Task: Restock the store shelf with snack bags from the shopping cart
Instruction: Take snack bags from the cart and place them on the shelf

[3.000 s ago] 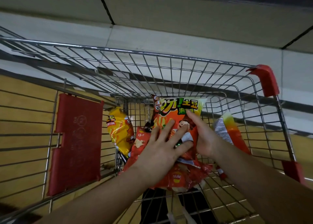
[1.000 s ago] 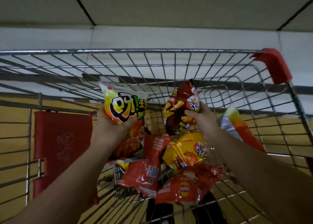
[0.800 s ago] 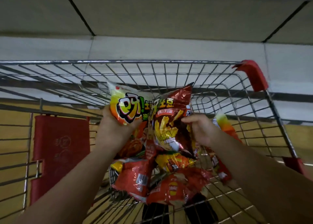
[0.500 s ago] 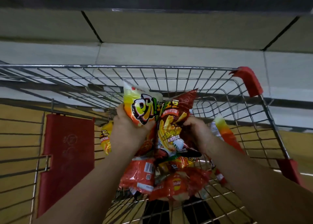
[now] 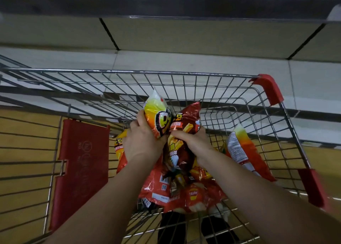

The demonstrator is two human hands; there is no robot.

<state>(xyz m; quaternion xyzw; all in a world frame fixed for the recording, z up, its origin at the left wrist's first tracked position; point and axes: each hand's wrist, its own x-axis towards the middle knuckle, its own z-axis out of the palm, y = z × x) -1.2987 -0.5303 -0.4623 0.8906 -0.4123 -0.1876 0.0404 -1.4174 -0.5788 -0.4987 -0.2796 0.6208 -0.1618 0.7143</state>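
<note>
Left hand [image 5: 143,142]: grips the yellow bag [image 5: 156,114] by its lower half, fingers curled round it, top pointing up.
Right hand [image 5: 191,142]: grips the red bag [image 5: 186,125] at its middle; thumb across the front.
Change: 3 s ago both hands lay flat on 1 bag down in the cart [image 5: 221,88]; 1 s ago the 2 bags were held apart; now they are pressed side by side, touching, above the pile [image 5: 184,192].
Meaning: 2 bags are gathered into 1 bundle, probably ready to lift out together.
Still in cart: several red and orange bags, 1 leaning on the right wall.
Shelf [image 5: 184,33]: beyond the cart's far rim, no bags on it in view.
Stage: pickup done, placing not yet begun.
</note>
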